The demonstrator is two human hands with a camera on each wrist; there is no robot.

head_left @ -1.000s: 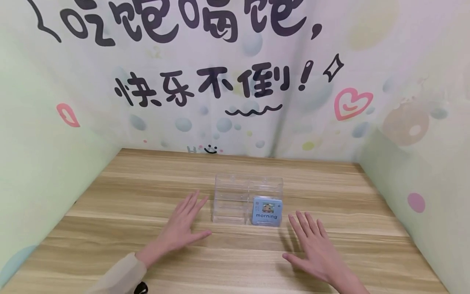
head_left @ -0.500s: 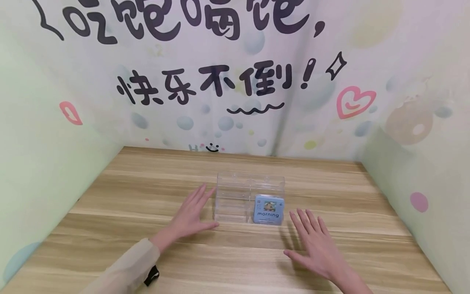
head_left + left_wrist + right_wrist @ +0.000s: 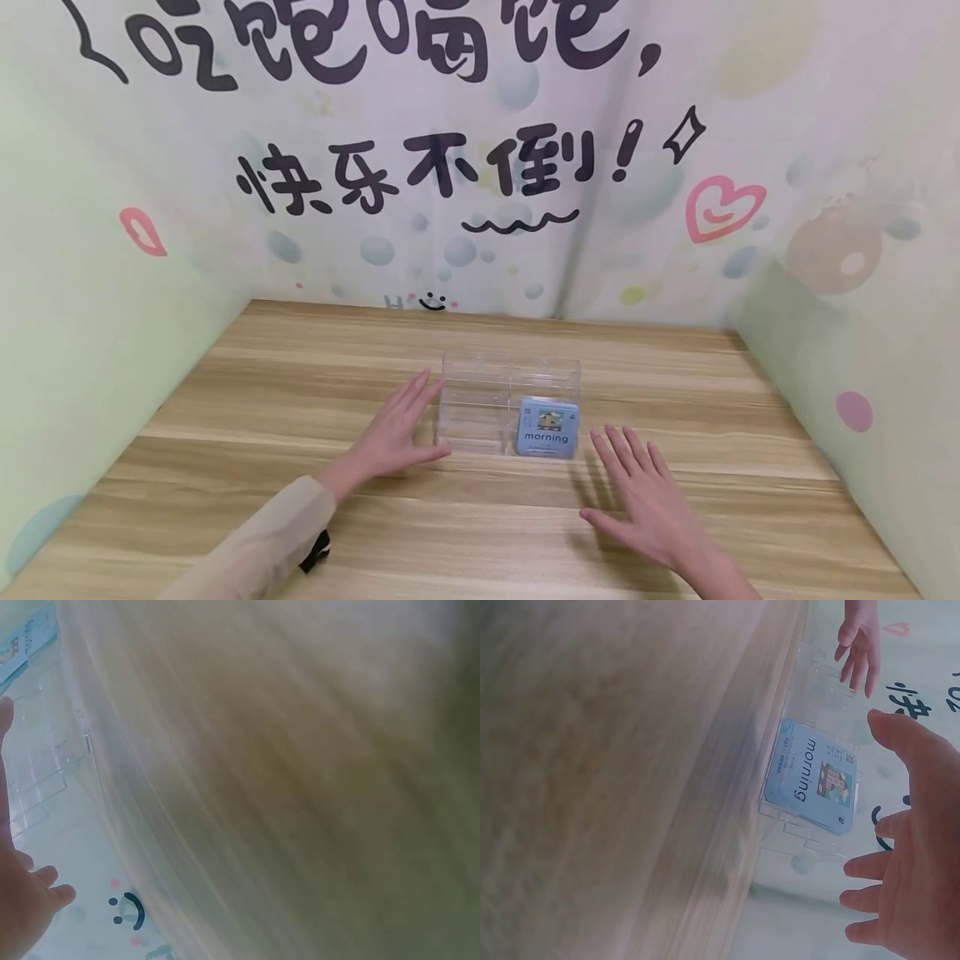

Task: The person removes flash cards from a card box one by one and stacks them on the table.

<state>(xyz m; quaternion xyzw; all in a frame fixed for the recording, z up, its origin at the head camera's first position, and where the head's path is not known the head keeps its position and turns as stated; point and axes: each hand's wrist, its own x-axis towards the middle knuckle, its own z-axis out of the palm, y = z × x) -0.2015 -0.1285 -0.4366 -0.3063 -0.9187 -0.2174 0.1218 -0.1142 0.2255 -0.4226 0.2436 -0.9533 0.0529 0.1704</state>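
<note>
Wood-grain tabletop [image 3: 450, 533], printed backdrop [image 3: 420, 275]: one transparent holder [image 3: 474, 421], one blue card stack [image 3: 547, 429], two hands

Holder sits mid-table, long axis running left to right, roughly parallel with the table's back edge. Its front faces the person. Counted along the front: two compartments side by side. Card stack stands in the right-hand one, tipped slightly back; printed face toward the person, the word "morning" level and upright from that side. Near-square shape, small picture above the word. Number of cards in the stack cannot be told.

Left hand [image 3: 393, 437] at the holder's left end, fingers straight and slightly parted, thumb stretched well away from them. Fingertips and thumb tip lie right at the holder's edge; contact is hard to judge, as the left wrist view is mostly blurred. Right hand [image 3: 637, 504] to the right of the stack, apart from it, fingers straight and spread, thumb out to the side.

One pale sleeve [image 3: 258, 533] on the left arm, one black strap [image 3: 316, 552] below it.

Table surface: pale brown, streaked crosswise. Backdrop: two rows of black characters [image 3: 442, 167], pastel bubbles. Pale green walls [image 3: 75, 317] at both sides.
</note>
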